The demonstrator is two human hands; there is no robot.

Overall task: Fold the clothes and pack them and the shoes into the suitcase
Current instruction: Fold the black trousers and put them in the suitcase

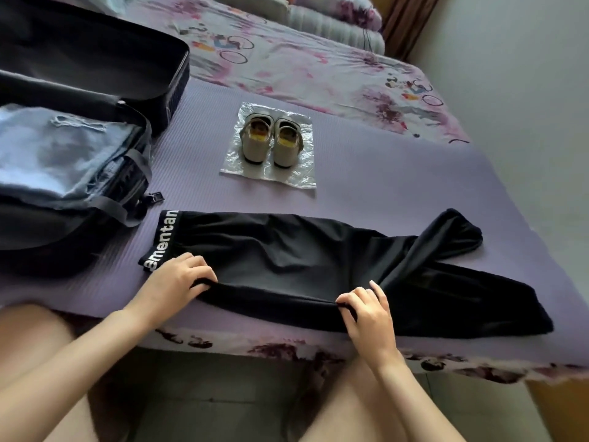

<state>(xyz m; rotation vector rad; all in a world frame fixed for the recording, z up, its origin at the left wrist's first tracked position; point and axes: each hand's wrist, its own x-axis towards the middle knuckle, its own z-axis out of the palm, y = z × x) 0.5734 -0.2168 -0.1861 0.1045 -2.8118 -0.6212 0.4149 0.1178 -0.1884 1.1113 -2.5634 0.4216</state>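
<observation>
Head view, looking down at the bed: a pair of black trousers (302, 263) lies flat across a purple mat (382, 173) right at the near edge. The lettered waistband (165, 237) points left toward the suitcase (95, 59) and the legs run off to the right, with one leg end flopped up and away from the other.

Both hands are on the near edge of the fabric. The left hand (178, 279) sits just by the waistband, its fingers (204, 272) curled and pinching the edge of the cloth. The right hand (366, 311) is further along toward the legs, thumb and forefinger pinching the same edge while the other fingers (377, 293) are loosely fanned out.

The suitcase is open on the left. Its nearer half holds folded light-blue denim (47, 148) with grey straps (137, 161) running beside it, and the far half shows only black lining.

The shoes (271, 140), a beige pair, stand side by side with heels toward the camera on a crinkly clear plastic sheet (229, 164), on the mat beyond the trousers and clear of them. A floral bedsheet (318, 68) covers the rest of the bed.
</observation>
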